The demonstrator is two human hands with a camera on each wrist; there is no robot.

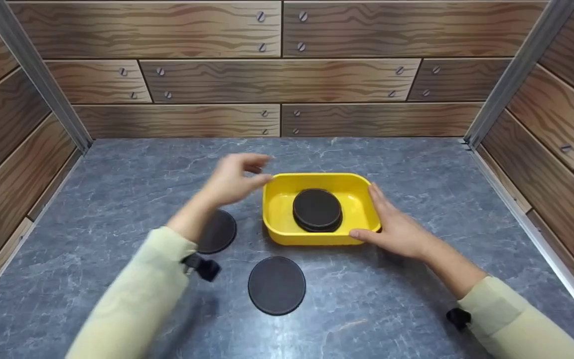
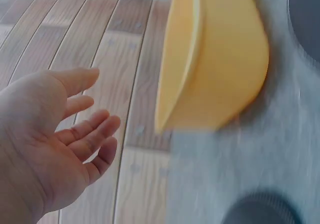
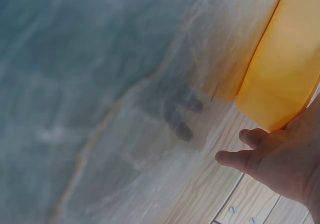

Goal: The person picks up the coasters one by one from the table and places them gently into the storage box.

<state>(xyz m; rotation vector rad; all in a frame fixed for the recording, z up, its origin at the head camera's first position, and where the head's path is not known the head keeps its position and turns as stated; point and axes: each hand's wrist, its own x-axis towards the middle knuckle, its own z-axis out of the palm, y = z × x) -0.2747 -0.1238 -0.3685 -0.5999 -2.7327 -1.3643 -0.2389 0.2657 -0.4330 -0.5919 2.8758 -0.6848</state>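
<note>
A yellow plastic tub [image 1: 287,239] stands on the grey table, and a small stack of round black coasters [image 1: 317,209] lies inside it. My left hand [image 1: 234,179] is raised beside the tub's left end with nothing in it, fingers loosely bent. In the left wrist view the empty palm of that hand [image 2: 55,144] shows, apart from the tub [image 2: 225,59]. My right hand [image 1: 396,227] rests against the tub's right end, its thumb at the front rim and its fingers along the outside. The right wrist view has this hand [image 3: 285,161] beside the tub wall [image 3: 280,59].
One black coaster [image 1: 277,285] lies flat in front of the tub. Another coaster [image 1: 219,232] lies left of it, partly covered by my left forearm. Wood-patterned walls [image 1: 277,80] with metal corner posts [image 1: 511,75] surround the grey tabletop [image 1: 391,309].
</note>
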